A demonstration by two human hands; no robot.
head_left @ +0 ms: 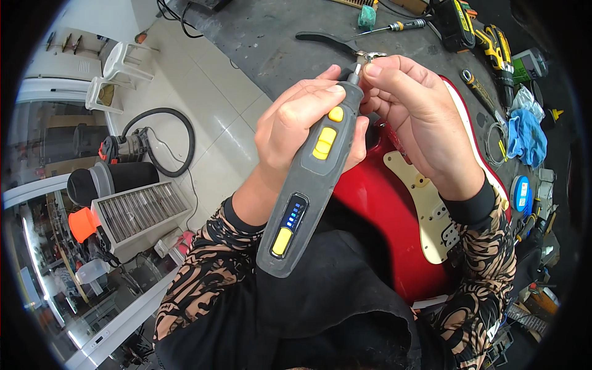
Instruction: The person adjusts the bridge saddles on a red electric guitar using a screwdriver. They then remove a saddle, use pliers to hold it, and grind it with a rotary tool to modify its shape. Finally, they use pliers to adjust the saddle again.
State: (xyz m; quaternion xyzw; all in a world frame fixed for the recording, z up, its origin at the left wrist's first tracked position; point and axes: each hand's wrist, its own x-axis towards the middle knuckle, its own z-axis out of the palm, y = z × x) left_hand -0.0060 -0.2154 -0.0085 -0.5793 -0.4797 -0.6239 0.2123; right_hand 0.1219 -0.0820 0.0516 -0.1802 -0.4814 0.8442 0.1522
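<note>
My left hand point(280, 132) is wrapped around a grey cordless rotary tool point(308, 179) with yellow buttons and a lit row of small lights. Its narrow metal tip points away from me, toward my right hand point(431, 117). Thumb and forefinger of that hand are pinched together just beside the tip, on something small that I cannot make out. Below both hands lies a glossy red electric guitar body point(370, 209) with a cream pickguard point(435, 231), partly hidden by the right forearm and the black apron.
Pliers with black handles point(324, 41) and a screwdriver point(407, 25) lie on the dark bench beyond my hands. A yellow-black drill point(496, 52), a blue cloth point(527, 139) and a round blue tin point(521, 194) are at the right. A vacuum cleaner point(117, 148) stands on the floor at left.
</note>
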